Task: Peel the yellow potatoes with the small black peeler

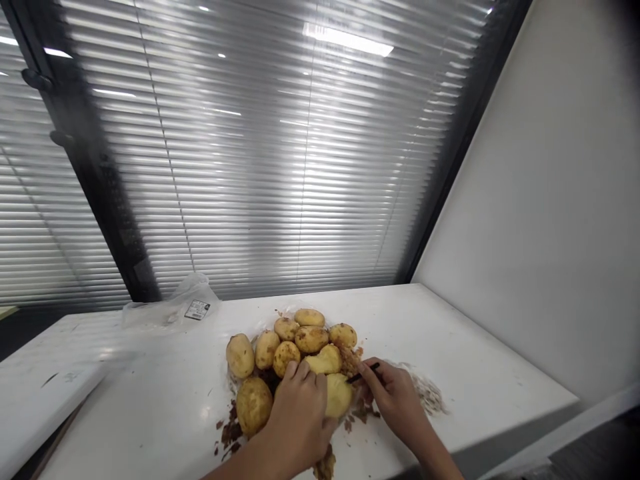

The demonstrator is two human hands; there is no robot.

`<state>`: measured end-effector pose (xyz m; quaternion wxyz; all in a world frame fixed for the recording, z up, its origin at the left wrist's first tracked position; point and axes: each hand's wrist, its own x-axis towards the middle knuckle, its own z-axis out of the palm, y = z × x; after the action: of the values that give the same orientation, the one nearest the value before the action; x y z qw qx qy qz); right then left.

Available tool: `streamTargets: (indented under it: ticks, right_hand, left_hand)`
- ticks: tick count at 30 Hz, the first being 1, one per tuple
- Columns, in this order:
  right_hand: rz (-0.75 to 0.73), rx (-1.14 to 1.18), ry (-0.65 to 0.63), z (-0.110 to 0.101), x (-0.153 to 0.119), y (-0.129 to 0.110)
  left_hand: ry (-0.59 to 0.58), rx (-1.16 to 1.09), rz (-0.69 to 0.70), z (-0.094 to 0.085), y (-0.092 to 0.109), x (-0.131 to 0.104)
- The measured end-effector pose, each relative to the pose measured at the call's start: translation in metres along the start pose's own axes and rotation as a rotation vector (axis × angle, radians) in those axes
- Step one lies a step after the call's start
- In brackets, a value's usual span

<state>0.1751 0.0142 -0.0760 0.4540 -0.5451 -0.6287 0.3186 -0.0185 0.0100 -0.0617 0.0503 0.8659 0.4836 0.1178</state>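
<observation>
Fingers wrapped around a peeled, pale yellow potato [339,395], my left hand [301,407] grips it from its left side above the white table. My right hand [393,393] pinches a slim black tool [363,373], whose tip meets the upper right of that potato; its exact kind is too small to make out. Just behind lies a partly peeled potato [325,360]. Several unpeeled potatoes are heaped around it, among them a large one [254,405] beside my left wrist. Brown peelings [349,357] lie by my right fingertips.
Dark scraps [231,430] lie left of my left forearm. A clear plastic bag [175,307] with a label sits at the back left. Shredded pale bits [427,393] lie right of my right hand. Blinds [250,167] and a white wall [540,200] border the table.
</observation>
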Motion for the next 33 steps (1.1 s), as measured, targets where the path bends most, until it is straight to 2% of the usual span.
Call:
streamTargets:
  ticks: [2, 5, 8, 10, 14, 17, 19, 22, 23, 26, 31, 33]
  right_hand:
    - [-0.014, -0.014, 0.009, -0.0007, 0.0024, -0.0018]
    - [-0.005, 0.019, -0.084, -0.0017, 0.0037, -0.0031]
    - [-0.021, -0.080, -0.005, -0.0040, 0.0042, -0.0022]
    - [-0.008, -0.046, 0.026, -0.0059, 0.0044, -0.0014]
    - [0.016, 0.071, -0.084, -0.0065, 0.0060, -0.0013]
    - [0.011, 0.001, 0.035, -0.0056, 0.0087, 0.0001]
    - [0.036, 0.063, 0.058, -0.0043, 0.0093, 0.0016]
    - [0.076, 0.166, -0.088, -0.0012, 0.0075, 0.0022]
    - [0.064, 0.134, -0.077, -0.0004, 0.0067, 0.0017]
    - [0.046, 0.053, 0.062, 0.0005, 0.0053, -0.0005]
    - [0.137, 0.245, -0.124, 0.0003, 0.0058, -0.0003]
    - [0.106, 0.153, -0.039, -0.0005, 0.0068, 0.0013]
  left_hand:
    - [0.003, -0.003, 0.004, -0.0001, -0.0002, 0.0003]
    - [0.018, -0.002, 0.008, -0.0019, 0.0009, 0.0004]
    - [0.018, -0.002, 0.006, -0.0038, 0.0020, 0.0002]
    - [0.017, 0.003, 0.010, -0.0038, 0.0019, 0.0002]
    - [0.044, 0.018, 0.020, -0.0016, 0.0003, -0.0001]
    - [0.053, 0.025, 0.020, -0.0009, -0.0005, -0.0004]
    - [0.043, 0.021, 0.021, -0.0015, -0.0004, -0.0004]
    - [0.035, 0.023, 0.017, -0.0034, 0.0005, 0.0000]
    - [0.036, 0.026, 0.016, -0.0041, 0.0008, 0.0002]
    - [0.034, 0.018, 0.014, -0.0056, 0.0018, 0.0000]
    - [0.027, 0.017, 0.014, -0.0060, 0.0025, -0.0015]
    - [0.034, 0.033, 0.015, -0.0054, 0.0023, -0.0013]
